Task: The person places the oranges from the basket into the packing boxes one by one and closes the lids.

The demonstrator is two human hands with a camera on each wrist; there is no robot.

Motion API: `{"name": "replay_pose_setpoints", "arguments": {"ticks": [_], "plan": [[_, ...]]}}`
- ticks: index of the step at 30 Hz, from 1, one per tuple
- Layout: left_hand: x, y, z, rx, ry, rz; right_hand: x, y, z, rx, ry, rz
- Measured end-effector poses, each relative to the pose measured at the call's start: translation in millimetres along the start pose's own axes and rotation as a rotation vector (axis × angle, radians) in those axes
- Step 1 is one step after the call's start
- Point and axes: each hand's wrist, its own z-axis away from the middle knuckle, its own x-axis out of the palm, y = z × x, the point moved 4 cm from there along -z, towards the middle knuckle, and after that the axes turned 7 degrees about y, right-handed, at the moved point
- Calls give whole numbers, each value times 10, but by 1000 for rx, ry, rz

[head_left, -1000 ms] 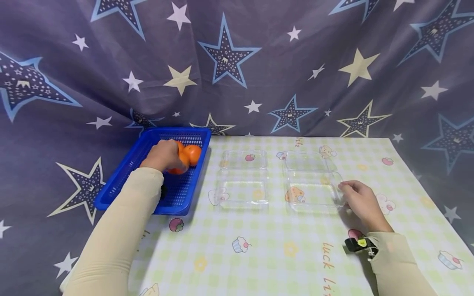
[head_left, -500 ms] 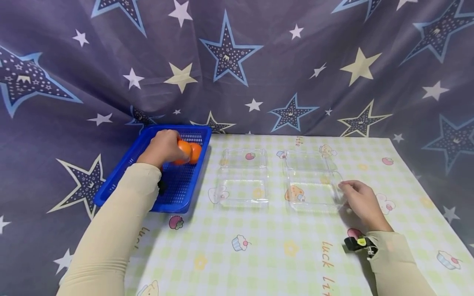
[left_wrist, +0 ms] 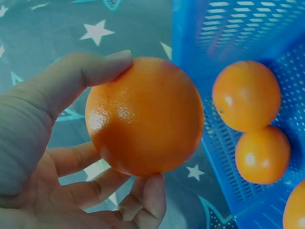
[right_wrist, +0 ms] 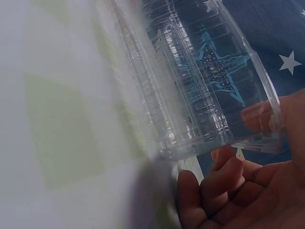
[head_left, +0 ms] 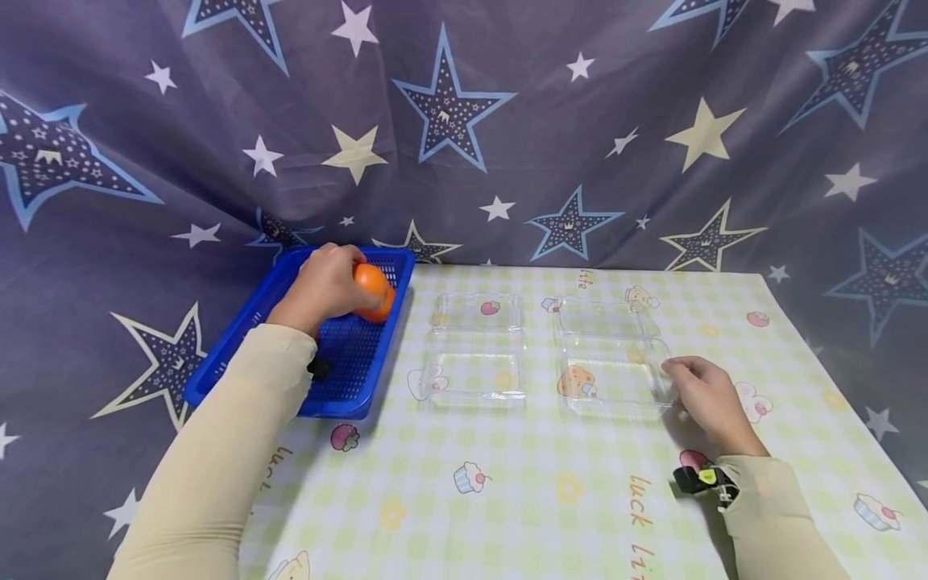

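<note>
My left hand (head_left: pixel 322 282) holds an orange (left_wrist: pixel 145 117) between thumb and fingers, over the blue plastic basket (head_left: pixel 355 374). The left wrist view has the thumb on top of the fruit and the fingers below it. Other oranges (left_wrist: pixel 247 95) lie in the basket, one partly cut off by the frame. On the right, my right hand (head_left: pixel 710 403) pinches the side rim of an open clear plastic box (head_left: pixel 616 403). In the right wrist view the thumb shows against the box's wall (right_wrist: pixel 214 86), with the other fingers curled beneath.
A second open clear plastic box (head_left: pixel 474 395) lies between the basket and the gripped box. All stand on a checked tablecloth (head_left: pixel 522 491). A star-patterned curtain (head_left: pixel 464 201) hangs behind the table and at its sides. Something dark (head_left: pixel 319 369) shows by the left wrist.
My left hand has risen a little out of the basket with the orange and shifted slightly toward the back right. My right hand has stayed on the box's rim.
</note>
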Motion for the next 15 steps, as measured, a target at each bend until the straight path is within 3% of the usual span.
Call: {"name": "replay_pose_setpoints", "arguments": {"ticks": [15], "plan": [[-48,228,169,39,89,135,-6,7,8,-7,6,-27]]}}
